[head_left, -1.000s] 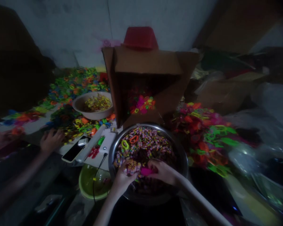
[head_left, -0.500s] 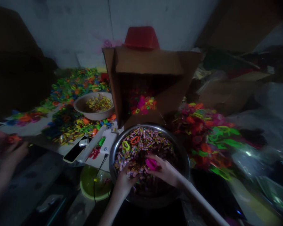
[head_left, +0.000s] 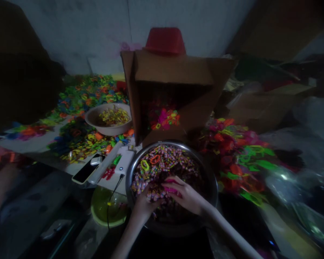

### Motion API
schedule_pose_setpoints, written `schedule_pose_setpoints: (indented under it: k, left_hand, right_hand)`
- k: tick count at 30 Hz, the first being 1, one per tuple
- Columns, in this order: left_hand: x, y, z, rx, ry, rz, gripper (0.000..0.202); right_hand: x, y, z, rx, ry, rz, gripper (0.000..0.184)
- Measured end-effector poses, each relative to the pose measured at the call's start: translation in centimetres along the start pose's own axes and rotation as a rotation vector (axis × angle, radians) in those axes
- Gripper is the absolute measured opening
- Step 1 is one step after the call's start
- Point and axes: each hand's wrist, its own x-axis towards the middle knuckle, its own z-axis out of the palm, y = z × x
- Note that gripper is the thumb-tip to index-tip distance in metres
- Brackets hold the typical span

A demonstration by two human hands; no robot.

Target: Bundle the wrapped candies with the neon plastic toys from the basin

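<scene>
In front of me a round steel basin (head_left: 212,180) holds many small, brightly patterned pieces (head_left: 164,160) that look like wrapped candies. My right hand (head_left: 189,198) is over the middle of it, its fingers closed around a bright pink plastic piece (head_left: 170,186), mostly covered by the fingers. My left hand (head_left: 144,208) reaches into the basin's near left side, thumb and fingers curled around some of the candies; the fingertips are partly hidden. A yellow plastic ring-shaped piece (head_left: 145,165) and an orange one (head_left: 154,159) lie on the candies towards the back left.
Behind the basin an open cardboard box (head_left: 175,68) holds colourful plastic pieces. A pile of them (head_left: 232,154) lies to the right. Leftward are a white bowl (head_left: 90,118), a phone (head_left: 83,172), a white device (head_left: 124,163) with a cable and a green bowl (head_left: 97,214). Another person's blurred arm (head_left: 2,187) is at far left.
My right hand has shifted slightly left with the pink piece, closer to my left hand, and its fingers cover more of it. The other person's arm at far left has moved.
</scene>
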Motion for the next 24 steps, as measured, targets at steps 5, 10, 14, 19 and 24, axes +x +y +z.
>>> schedule_pose_setpoints:
  k: [5, 10, 14, 19, 24]
  left_hand:
    - [0.3, 0.0, -0.1, -0.147, -0.057, 0.015, 0.047]
    - [0.4, 0.0, -0.3, -0.242, -0.110, -0.001, 0.040]
    - [0.2, 0.9, -0.7, -0.261, -0.148, -0.038, 0.037]
    - [0.1, 1.5, -0.9, -0.240, -0.174, -0.030, 0.037]
    - [0.3, 0.3, -0.5, -0.260, -0.175, 0.011, 0.043]
  right_hand:
    - [0.1, -0.1, 0.6, -0.204, 0.025, -0.002, 0.035]
    - [0.7, 0.2, 0.8, -0.315, 0.029, -0.070, 0.028]
    - [1.1, 0.1, 0.4, -0.401, -0.008, -0.158, 0.026]
    - [1.0, -0.1, 0.0, -0.459, -0.031, -0.235, 0.023]
    - [0.6, 0.2, 0.2, -0.507, -0.030, -0.307, 0.024]
